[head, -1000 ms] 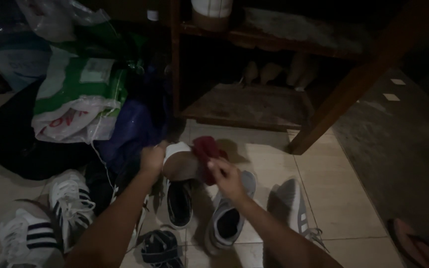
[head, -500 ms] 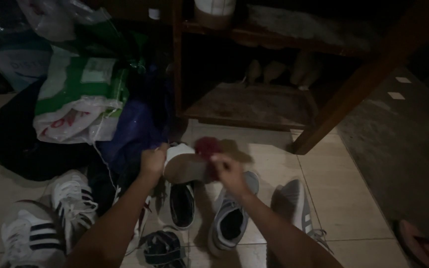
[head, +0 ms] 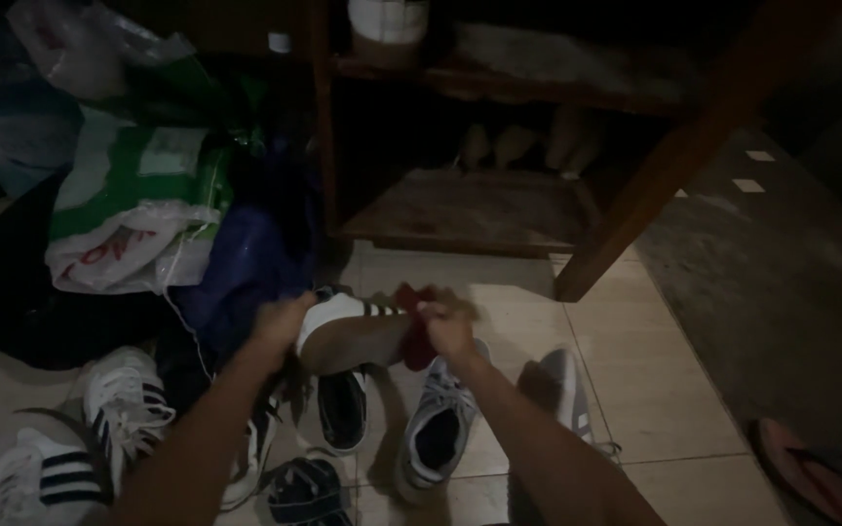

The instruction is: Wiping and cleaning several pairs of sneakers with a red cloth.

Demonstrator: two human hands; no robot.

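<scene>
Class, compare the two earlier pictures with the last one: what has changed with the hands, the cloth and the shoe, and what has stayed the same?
The right hand has pressed the dark red cloth down from above the shoe onto the toe end of the white shoe. The shoe has turned, so dark stripes on its side now show. The left hand keeps its grip on the heel end. The grey sneakers and other shoes on the tiled floor lie as before.

The white shoe (head: 348, 326) is now turning in the left hand (head: 280, 326), showing its dark side stripes. The right hand (head: 448, 326) is pressing the red cloth (head: 411, 336) lower against the sole's end.
</scene>
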